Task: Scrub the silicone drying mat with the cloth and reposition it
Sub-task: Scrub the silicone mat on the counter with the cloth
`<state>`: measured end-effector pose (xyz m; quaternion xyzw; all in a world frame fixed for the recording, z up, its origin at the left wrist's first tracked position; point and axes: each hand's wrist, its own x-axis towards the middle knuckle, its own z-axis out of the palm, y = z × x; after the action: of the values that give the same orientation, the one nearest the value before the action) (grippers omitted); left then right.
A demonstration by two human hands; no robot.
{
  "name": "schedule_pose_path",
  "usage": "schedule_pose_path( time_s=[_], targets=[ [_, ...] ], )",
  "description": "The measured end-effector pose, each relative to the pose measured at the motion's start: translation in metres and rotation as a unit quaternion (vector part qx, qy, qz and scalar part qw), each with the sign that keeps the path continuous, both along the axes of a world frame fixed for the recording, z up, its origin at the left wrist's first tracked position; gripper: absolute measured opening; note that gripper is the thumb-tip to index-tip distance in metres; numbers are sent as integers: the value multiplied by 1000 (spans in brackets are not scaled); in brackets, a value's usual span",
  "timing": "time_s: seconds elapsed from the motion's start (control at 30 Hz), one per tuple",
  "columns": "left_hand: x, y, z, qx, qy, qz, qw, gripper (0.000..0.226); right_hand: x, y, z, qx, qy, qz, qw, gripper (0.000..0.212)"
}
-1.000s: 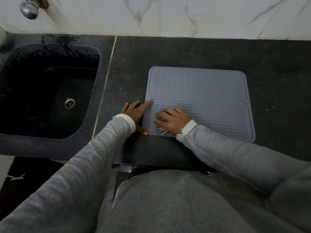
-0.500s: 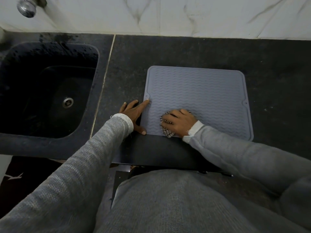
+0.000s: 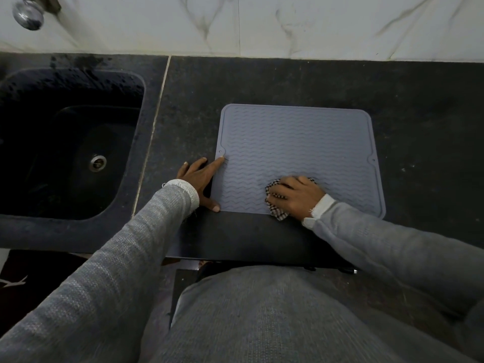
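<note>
A grey silicone drying mat (image 3: 296,145) with wavy ridges lies flat on the dark counter (image 3: 262,79). My left hand (image 3: 200,179) rests at the mat's left edge with fingers spread; its index fingertip and thumb touch the mat's rim. My right hand (image 3: 297,196) grips a crumpled black-and-white checked cloth (image 3: 279,214) and presses it onto the mat near the front edge, right of centre. Most of the cloth is hidden under that hand.
A deep black sink (image 3: 70,142) with a metal drain (image 3: 97,162) sits to the left. A chrome tap knob (image 3: 27,13) juts from the marble wall (image 3: 314,24). The counter's front edge (image 3: 248,255) runs just below the mat.
My right hand has slid the cloth to the right along the mat's front part. My left hand stays at the left edge and the mat has not shifted.
</note>
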<state>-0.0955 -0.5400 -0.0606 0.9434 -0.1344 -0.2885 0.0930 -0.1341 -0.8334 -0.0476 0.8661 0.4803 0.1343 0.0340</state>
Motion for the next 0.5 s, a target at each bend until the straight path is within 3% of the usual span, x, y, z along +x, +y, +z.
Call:
schedule_pose_path(
  time_s=[0.1, 0.23, 0.33, 0.47, 0.5],
  targets=[
    [0, -1, 2, 4, -4, -2, 1000, 132, 7, 31, 5, -14, 9, 8, 1000, 17],
    [-1, -2, 3, 8, -12, -6, 1000, 131, 7, 61, -1, -33, 21, 6, 999, 24],
    [-1, -2, 4, 10, -9, -7, 1000, 131, 3, 28, -4, 8, 9, -4, 1000, 13],
    [-1, -3, 6, 11, -4, -3, 1000, 131, -7, -22, 5, -8, 28, -40, 999, 19],
    [-2, -4, 6, 13, -4, -2, 1000, 131, -7, -22, 9, -26, 45, -51, 997, 28]
  ],
)
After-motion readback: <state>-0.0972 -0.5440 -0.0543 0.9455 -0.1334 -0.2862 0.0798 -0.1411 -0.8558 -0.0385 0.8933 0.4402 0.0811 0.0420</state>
